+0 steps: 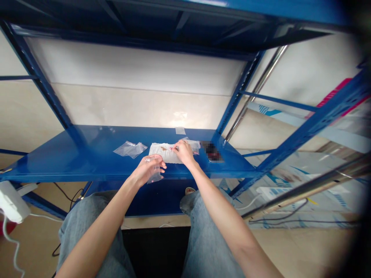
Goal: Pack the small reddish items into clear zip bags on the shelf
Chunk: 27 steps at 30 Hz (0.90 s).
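Note:
My left hand [145, 168] is closed on a small clear plastic bag [155, 175], which hangs from the fingers at the shelf's front edge. A white paper towel [171, 156] lies flat between my hands, with a few tiny brownish-gold pieces [164, 148] on it. Over the towel's right part, my right hand [184, 151] pinches with thumb and fingertips. Something small and reddish shows at those fingertips, too small to name. Behind and beside the right hand lie more clear bags [195, 145], partly hidden by it.
Several clear zip bags [130, 149] lie left of the towel on the blue shelf [87, 154]. A dark, blurred-out flat device [213, 151] lies at the right. A small white square [180, 131] sits near the back edge. Blue uprights [237, 92] and an upper shelf [162, 23] frame the space.

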Motion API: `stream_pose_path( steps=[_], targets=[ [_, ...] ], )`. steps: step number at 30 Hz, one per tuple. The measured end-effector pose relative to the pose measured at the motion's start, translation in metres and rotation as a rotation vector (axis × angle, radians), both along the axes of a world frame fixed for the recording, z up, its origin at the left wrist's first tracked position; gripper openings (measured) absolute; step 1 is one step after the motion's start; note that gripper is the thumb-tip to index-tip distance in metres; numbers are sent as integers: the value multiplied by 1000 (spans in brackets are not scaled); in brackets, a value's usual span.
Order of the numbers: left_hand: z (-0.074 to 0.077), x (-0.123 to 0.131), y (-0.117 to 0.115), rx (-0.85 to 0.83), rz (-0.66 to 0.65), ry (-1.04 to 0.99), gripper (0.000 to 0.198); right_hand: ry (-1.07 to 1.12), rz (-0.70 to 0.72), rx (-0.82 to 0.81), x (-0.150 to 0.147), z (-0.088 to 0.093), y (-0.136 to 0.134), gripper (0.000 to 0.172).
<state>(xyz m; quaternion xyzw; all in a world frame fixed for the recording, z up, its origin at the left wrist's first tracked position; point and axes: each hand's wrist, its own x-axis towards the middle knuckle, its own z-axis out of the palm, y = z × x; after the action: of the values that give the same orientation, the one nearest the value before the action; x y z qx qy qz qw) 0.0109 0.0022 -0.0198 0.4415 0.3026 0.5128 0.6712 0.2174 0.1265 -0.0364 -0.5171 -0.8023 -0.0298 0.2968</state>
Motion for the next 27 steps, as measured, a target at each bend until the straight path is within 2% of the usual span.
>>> stream_pose_path(
  steps=[4, 7, 10, 13, 15, 17, 23, 27],
  targets=[
    [3, 0, -1, -2, -27, 8, 35, 23, -43, -24, -3, 2, 0, 11],
    [6, 1, -4, 12, -36, 26, 36, 128, 6, -29, -7, 7, -4, 12],
    [9, 2, -6, 23, -37, 81, 35, 403, 228, -63, -14, 20, -24, 7],
    [7, 3, -7, 52, -69, 145, 35, 645, 515, -175, -21, 35, -54, 13],
    [4, 4, -6, 76, -93, 179, 36, 663, 643, -233, -24, 42, -72, 16],
    [2, 5, -5, 95, -106, 202, 37, 612, 708, -274, -25, 45, -82, 18],
    [4, 7, -6, 68, -121, 99, 34, 526, 759, -363, -19, 44, -87, 27],
    [-2, 10, -8, 42, -229, 133, 52, 656, 660, -335, -15, 39, -89, 26]
  ],
)
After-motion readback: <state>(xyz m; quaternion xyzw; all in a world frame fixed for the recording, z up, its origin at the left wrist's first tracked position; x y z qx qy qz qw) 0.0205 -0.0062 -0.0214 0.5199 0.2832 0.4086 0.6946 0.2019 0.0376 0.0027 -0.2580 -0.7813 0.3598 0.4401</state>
